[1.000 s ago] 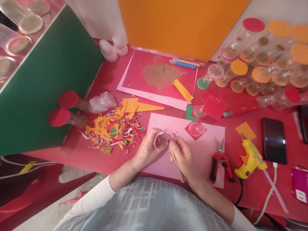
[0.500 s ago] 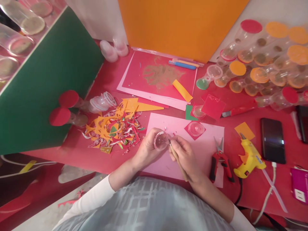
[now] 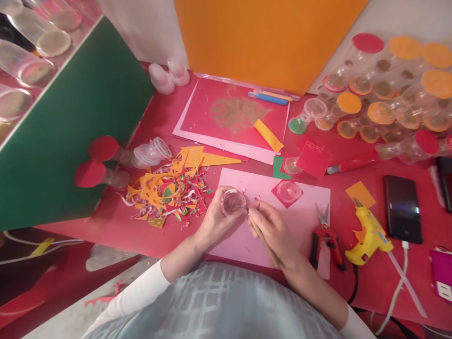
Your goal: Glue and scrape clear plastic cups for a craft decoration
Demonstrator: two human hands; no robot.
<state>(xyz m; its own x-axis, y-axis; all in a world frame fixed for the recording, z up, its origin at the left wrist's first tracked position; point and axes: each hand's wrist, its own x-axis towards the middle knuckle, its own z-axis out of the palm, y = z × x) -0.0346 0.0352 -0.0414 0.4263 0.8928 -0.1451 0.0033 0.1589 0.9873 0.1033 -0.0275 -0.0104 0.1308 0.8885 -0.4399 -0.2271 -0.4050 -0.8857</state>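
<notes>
My left hand (image 3: 213, 220) is wrapped round a small clear plastic cup (image 3: 232, 203), held over a pink paper sheet (image 3: 300, 221). My right hand (image 3: 272, 229) grips a thin wooden stick (image 3: 263, 239) like a pen, its tip touching the cup's rim. Another clear cup (image 3: 288, 190) rests upside down on a red paper square on the same pink sheet, just right of my hands.
Red scissors (image 3: 326, 235), a yellow glue gun (image 3: 369, 234) and a black phone (image 3: 402, 208) lie to the right. A heap of paper scraps (image 3: 169, 188) lies left. Rows of capped clear bottles (image 3: 388, 103) sit at the far right; green (image 3: 63, 132) and orange (image 3: 268, 33) boards stand behind.
The cup in my left hand has turned and shifted slightly left. My right hand keeps the stick at its rim, the stick's tail swinging right.
</notes>
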